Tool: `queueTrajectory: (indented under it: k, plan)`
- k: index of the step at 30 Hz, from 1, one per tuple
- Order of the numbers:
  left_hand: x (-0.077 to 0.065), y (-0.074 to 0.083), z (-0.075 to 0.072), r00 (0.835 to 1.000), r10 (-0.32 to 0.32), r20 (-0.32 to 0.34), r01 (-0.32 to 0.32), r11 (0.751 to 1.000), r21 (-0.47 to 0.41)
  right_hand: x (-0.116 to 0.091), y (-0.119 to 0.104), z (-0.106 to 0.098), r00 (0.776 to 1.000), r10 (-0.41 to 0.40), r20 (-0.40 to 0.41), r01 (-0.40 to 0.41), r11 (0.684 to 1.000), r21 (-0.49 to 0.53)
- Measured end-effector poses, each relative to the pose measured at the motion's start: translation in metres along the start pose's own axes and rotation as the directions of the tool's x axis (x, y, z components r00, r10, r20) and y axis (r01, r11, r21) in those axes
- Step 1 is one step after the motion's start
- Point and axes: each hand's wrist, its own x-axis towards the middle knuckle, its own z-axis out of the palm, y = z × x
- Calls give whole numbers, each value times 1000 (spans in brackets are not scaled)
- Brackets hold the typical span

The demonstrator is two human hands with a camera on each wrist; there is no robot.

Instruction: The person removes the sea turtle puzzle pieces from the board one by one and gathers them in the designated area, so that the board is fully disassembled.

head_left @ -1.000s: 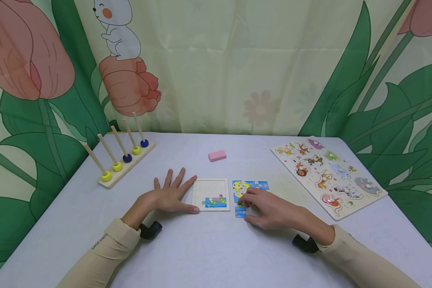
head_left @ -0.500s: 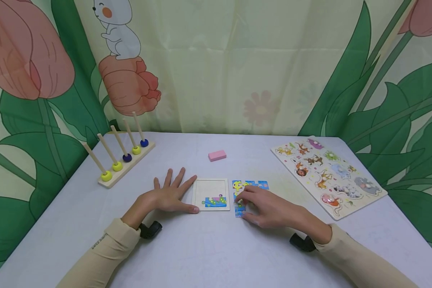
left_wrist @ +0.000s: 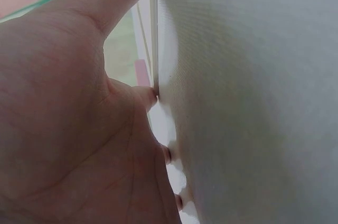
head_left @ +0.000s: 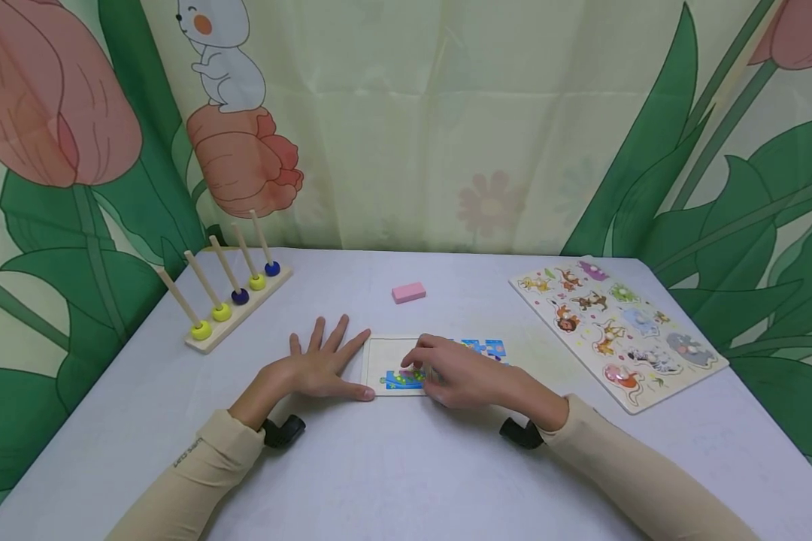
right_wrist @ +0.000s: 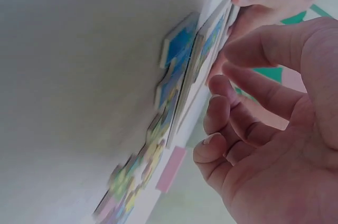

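My left hand (head_left: 321,370) lies spread on the table, its thumb touching the left edge of a white puzzle tray (head_left: 364,368). In the left wrist view the palm of the left hand (left_wrist: 79,113) fills the left side. Blue, green and pink puzzle pieces (head_left: 399,382) lie in the tray's lower part. Over its right side, my right hand (head_left: 460,372) has bent fingers and pinches a small puzzle piece, mostly hidden by the fingers. Thumb and fingers of the right hand (right_wrist: 264,108) come close together in the right wrist view. Loose puzzle pieces (head_left: 494,348) lie right of the tray.
A pink block (head_left: 408,293) lies behind the tray. To the left stands a wooden peg rack (head_left: 243,317) with yellow and blue beads. An animal peg board (head_left: 622,330) lies on the right. A patterned curtain (head_left: 406,150) hangs behind the table.
My right hand has moved left from the loose pieces to over the tray's right side, uncovering some upper loose pieces. My left hand has stayed in place.
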Motion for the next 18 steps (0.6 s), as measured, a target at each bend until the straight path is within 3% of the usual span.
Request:
queueTrajectory:
  k: [8,18]
  plan:
    - [3,-5,3,1000,8,-19,-7,1000,19,20,-2,4,998,-45,46,44,999,21]
    - [3,-4,3,1000,12,-19,-12,1000,12,23,-4,4,996,-58,70,58,998,1]
